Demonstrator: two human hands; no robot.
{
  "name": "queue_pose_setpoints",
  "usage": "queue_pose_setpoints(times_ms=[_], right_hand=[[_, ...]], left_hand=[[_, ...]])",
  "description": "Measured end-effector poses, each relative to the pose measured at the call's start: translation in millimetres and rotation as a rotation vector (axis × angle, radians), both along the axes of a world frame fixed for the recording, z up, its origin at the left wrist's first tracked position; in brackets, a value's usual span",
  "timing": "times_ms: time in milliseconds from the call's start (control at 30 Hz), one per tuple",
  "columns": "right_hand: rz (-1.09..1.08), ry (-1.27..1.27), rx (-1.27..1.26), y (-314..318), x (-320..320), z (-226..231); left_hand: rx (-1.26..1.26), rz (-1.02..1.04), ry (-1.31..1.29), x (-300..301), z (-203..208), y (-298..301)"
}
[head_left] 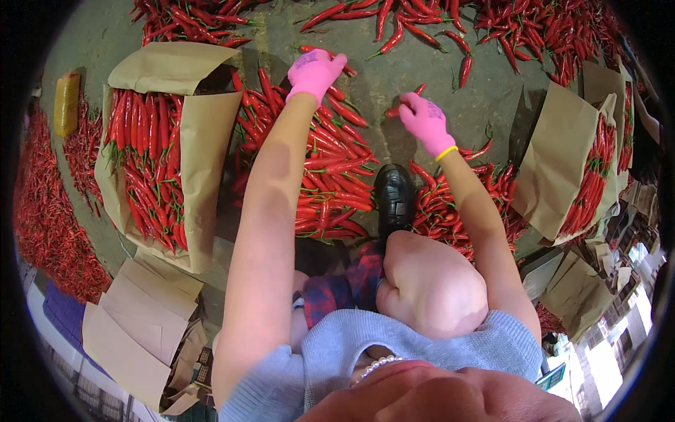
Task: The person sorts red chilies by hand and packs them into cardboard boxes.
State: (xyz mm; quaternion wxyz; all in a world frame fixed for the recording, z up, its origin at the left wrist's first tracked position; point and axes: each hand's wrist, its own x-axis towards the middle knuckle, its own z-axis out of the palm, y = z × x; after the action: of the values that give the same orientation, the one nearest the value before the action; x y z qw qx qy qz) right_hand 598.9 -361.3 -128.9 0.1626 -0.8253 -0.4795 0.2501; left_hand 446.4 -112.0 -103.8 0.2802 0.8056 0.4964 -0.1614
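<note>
Both my hands wear pink gloves. My left hand (314,75) is closed around a red chili pepper (350,71), whose ends stick out on both sides of the glove. It is just above the far end of a pile of long red chili peppers (334,179), laid roughly side by side between my arms. To the right, my right hand (426,125), with a yellow cuff edge, has its fingers bent over another red chili pepper (392,112); the glove hides part of it. A looser heap of chili peppers (457,211) lies under my right forearm.
An open brown paper bag (205,162) packed with chili peppers stands at left, another paper bag (555,158) at right. Loose chili peppers (422,17) cover the far floor. My black shoe (395,200) sits between the piles. Folded cardboard (137,316) and a yellow roll (67,105) are at left.
</note>
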Motion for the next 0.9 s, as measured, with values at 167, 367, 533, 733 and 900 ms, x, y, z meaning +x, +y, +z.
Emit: queue_pose_setpoints(times_ms=[167,367,533,733,900], right_hand=[[-0.271,0.178,-0.134,-14,15,2],[-0.027,0.04,0.524,122,27,26],[0.044,0.231,0.184,155,23,44],[0.078,0.09,0.141,170,-12,13],[0.294,-0.179,0.394,252,21,4]], left_hand=[[-0.037,0.111,-0.265,-18,3,-3],[-0.024,0.001,-0.189,6,-12,-1],[-0.412,0.575,-0.783,-43,10,-2],[-0.647,0.305,-0.472,-81,40,-18],[-0.64,0.522,-0.536,-87,59,-31]])
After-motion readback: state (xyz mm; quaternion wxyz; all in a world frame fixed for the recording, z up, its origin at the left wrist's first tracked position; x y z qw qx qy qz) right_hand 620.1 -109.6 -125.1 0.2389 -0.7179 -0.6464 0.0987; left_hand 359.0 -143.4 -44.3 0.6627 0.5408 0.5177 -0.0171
